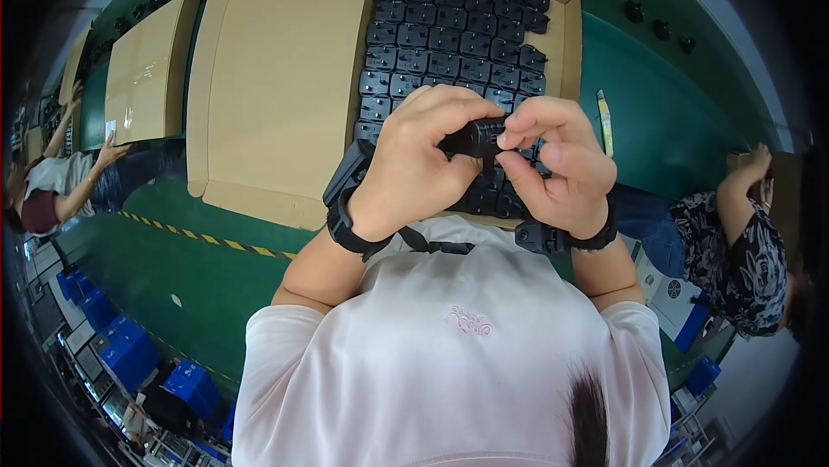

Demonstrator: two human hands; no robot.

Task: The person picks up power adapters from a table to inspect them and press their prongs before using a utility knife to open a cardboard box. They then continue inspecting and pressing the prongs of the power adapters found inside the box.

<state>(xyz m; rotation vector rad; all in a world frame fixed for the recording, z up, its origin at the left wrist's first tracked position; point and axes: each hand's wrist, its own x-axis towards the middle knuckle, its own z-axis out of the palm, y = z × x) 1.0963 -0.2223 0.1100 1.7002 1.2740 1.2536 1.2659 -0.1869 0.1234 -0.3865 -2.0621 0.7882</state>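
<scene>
My left hand (414, 156) is wrapped round a small black plastic part (471, 140), holding it above an open cardboard box (567, 48). At the right end of that part, my right hand (561, 160) has its thumb and index fingertip closed in a pinch; the exact spot they grip is partly hidden. Below both hands, the box holds rows of similar black plastic parts (445, 39), with a gap in the rows near its right side. Each of my wrists wears a black strap with a device on it.
The box's wide lid (276, 78) lies folded open to the left. A utility knife (604, 121) rests on the green table (639, 147) to the right. Another cardboard box (147, 69) stands far left, near a person's hand (112, 152). Another person's arm (738, 195) is at right.
</scene>
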